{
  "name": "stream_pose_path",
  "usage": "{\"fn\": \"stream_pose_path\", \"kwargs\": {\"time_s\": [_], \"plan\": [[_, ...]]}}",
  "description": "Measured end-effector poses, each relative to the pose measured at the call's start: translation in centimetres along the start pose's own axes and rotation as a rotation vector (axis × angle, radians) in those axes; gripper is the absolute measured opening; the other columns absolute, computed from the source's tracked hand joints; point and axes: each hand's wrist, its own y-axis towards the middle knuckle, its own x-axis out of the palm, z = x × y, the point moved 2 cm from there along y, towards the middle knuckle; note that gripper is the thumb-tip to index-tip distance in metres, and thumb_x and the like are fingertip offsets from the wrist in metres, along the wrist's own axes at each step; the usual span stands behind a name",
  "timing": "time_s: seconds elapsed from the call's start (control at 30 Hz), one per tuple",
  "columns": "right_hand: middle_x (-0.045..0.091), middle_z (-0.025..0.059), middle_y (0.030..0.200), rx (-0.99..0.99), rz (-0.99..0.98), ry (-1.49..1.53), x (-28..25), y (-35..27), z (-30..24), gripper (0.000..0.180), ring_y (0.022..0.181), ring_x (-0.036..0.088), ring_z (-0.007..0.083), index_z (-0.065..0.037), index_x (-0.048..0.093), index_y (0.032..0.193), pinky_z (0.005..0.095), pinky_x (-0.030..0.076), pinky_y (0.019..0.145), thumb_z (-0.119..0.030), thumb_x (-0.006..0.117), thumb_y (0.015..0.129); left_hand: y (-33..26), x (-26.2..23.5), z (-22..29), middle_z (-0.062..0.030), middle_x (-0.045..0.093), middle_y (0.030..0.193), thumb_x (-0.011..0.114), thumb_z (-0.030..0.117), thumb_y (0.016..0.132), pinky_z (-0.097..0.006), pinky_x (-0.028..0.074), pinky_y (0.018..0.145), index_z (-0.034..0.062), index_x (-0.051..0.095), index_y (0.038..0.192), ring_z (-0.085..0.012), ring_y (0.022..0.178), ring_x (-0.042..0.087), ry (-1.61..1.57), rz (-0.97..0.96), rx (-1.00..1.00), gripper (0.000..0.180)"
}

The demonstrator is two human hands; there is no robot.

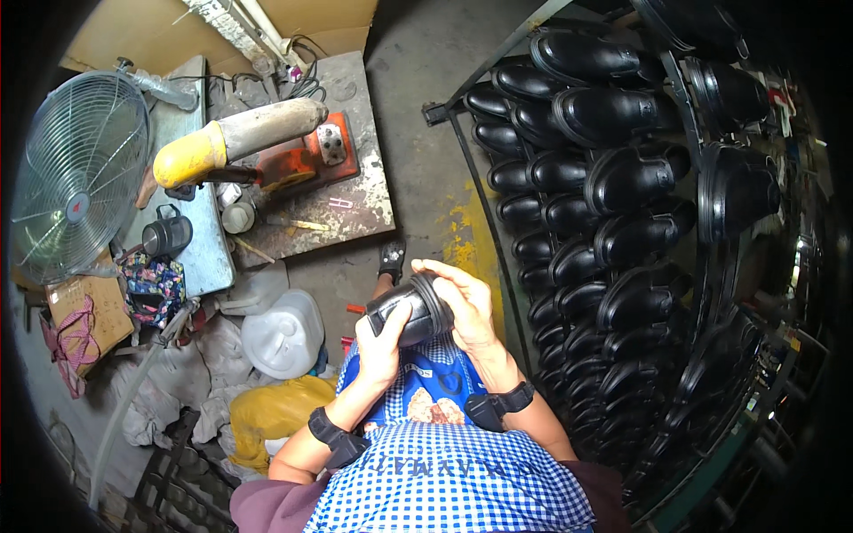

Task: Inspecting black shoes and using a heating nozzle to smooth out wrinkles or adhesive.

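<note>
A glossy black shoe (418, 311) is held up in front of my apron, between both hands. My left hand (384, 342) grips its left end, the thumb lying across the shiny upper. On the other side, my right hand (466, 311) is wrapped along the sole edge, with its fingers reaching over the far side. The parts of the shoe under my palms are hidden. A blue checked apron (444, 462) covers my lap just below the shoe.
At right a tall metal rack (498, 240) carries rows of black shoes (613, 115). An orange machine (293, 164) with a yellow-and-grey tube stands on a worn table (369, 200). A big fan (80, 178), a white plastic jug (284, 333) and a yellow cloth (275, 413) lie leftward.
</note>
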Motion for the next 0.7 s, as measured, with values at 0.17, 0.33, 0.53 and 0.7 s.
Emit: {"fn": "stream_pose_path", "kwargs": {"time_s": [0.17,0.33,0.53,0.7], "plan": [[0.051,0.0124,0.117,0.08,-0.026,0.076,-0.6,-0.1,-1.5,0.048,0.105,0.049,0.0158,0.005,0.044,0.121,0.0272,0.035,0.094,-0.012,0.057,0.078,-0.1,0.1,0.2,-0.0106,0.057,0.1,0.056,0.013,0.081,-0.025,0.043,0.08,-0.0096,0.043,0.117,-0.0128,0.087,0.055,-0.061,0.002,-0.002,0.045],[0.048,0.0128,0.12,-0.021,-0.163,0.183,-0.8,-1.2,-3.0,0.048,0.111,0.044,0.0163,0.005,0.043,0.121,0.0285,0.029,0.098,-0.007,0.057,0.076,-0.1,1.0,0.0,-0.0093,0.058,0.096,0.058,0.015,0.08,-0.025,0.044,0.078,-0.0075,0.048,0.111,-0.0135,0.085,0.055,0.061,-0.041,0.061,0.039],[0.056,0.0115,0.109,0.013,0.09,0.046,-1.5,-1.0,-2.4,0.029,0.102,0.052,0.0162,0.005,0.053,0.111,0.0266,0.038,0.091,-0.008,0.05,0.085,-0.4,2.3,0.1,-0.0086,0.059,0.094,0.059,0.015,0.08,-0.026,0.045,0.076,-0.0032,0.052,0.105,-0.0141,0.084,0.056,0.214,-0.046,0.122,0.032],[0.06,0.01,0.098,-0.34,0.277,-0.516,-3.0,-2.9,-5.4,0.02,0.09,0.056,0.0159,0.003,0.059,0.099,0.0255,0.042,0.082,-0.008,0.049,0.086,-0.5,3.2,0.7,-0.0083,0.059,0.096,0.059,0.013,0.08,-0.027,0.045,0.078,-0.0021,0.053,0.105,-0.0144,0.085,0.057,0.179,-0.031,0.155,0.03]]}}
